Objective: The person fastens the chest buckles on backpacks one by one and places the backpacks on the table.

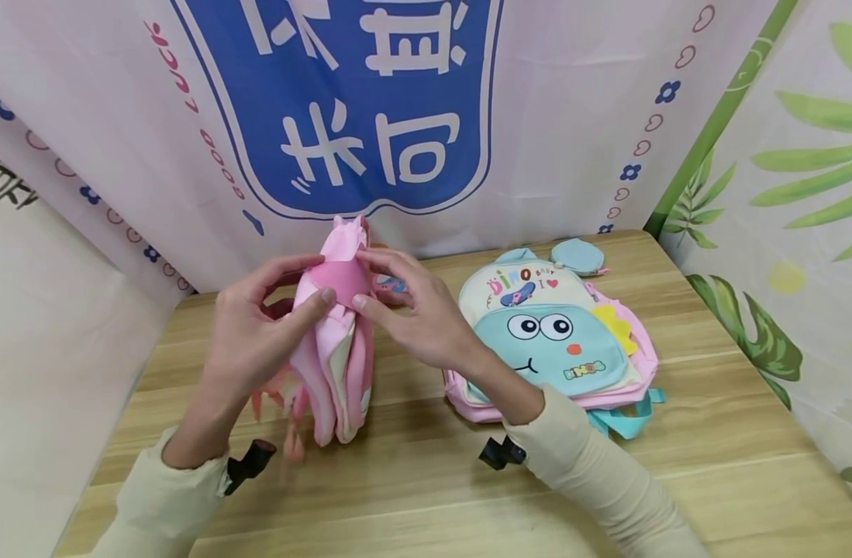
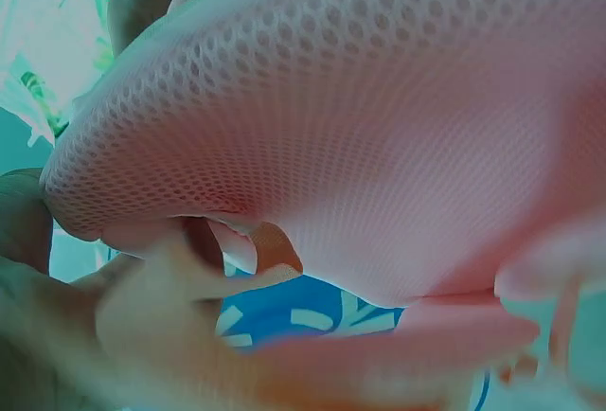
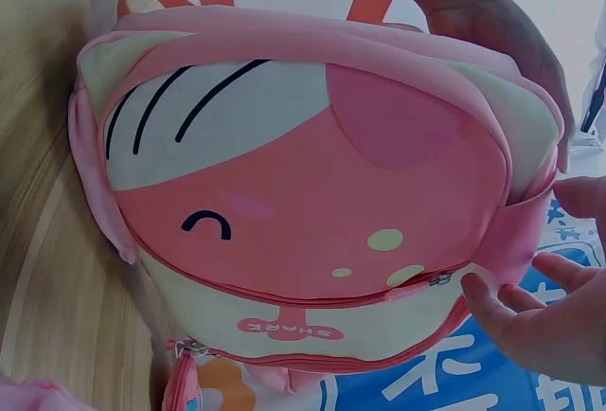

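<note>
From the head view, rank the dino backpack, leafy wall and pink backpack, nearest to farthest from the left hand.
1. Pink backpack: held by the left hand.
2. Dino backpack: right, on the table.
3. Leafy wall: farthest right.

- Matt, smooth cloth on the pink-and-white rounded shark backpack, and look, holed, pale-pink mesh panel!
- Matt cloth again, the blue-and-pink rounded dinosaur backpack.
- Light-brown, flat wood-grain surface, faint sheen.
- Creased cloth there, the pale-pink backdrop.

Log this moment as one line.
left hand: holds pink SHARK backpack | right hand: fingers on its side pocket | DINO backpack: lies on wooden table
</note>
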`<control>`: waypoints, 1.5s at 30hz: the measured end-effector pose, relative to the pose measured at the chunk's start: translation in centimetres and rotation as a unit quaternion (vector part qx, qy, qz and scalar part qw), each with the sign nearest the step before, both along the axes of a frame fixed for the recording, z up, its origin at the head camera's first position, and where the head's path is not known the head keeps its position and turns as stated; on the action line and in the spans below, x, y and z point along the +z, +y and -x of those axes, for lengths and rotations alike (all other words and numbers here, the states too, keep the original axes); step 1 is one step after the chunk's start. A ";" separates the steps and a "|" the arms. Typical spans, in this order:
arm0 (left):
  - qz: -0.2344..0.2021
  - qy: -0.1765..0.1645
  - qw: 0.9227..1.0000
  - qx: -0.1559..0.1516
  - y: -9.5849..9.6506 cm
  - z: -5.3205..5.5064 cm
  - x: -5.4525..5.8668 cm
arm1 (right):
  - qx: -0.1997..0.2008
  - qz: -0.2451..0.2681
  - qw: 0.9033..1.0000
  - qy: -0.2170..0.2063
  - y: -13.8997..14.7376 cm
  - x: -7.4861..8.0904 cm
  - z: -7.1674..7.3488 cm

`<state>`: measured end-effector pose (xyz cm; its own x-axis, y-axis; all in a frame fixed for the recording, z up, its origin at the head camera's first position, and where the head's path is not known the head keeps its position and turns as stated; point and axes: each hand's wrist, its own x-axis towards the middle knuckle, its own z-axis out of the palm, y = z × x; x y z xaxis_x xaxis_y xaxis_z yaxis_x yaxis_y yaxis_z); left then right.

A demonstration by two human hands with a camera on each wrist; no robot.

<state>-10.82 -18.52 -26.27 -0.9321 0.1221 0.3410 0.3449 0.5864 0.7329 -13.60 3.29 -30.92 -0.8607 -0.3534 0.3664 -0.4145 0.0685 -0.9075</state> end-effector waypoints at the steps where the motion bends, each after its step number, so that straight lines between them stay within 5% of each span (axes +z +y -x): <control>1: 0.001 0.002 1.000 -0.003 0.2 0.0 0.0 | -0.003 -0.003 1.000 0.000 0.0 0.0 0.0; 27: -0.031 0.035 0.991 -0.124 0.5 0.0 -1.4 | -0.026 0.012 0.999 -0.033 2.5 -0.5 0.1; 35: -0.089 0.048 0.987 -0.122 -0.5 -0.4 -2.1 | -0.038 0.013 0.998 -0.058 3.5 -0.6 0.1; 45: -0.070 0.019 0.994 -0.077 -3.1 -0.9 -4.0 | -0.060 0.009 0.994 -0.091 5.0 -1.2 0.3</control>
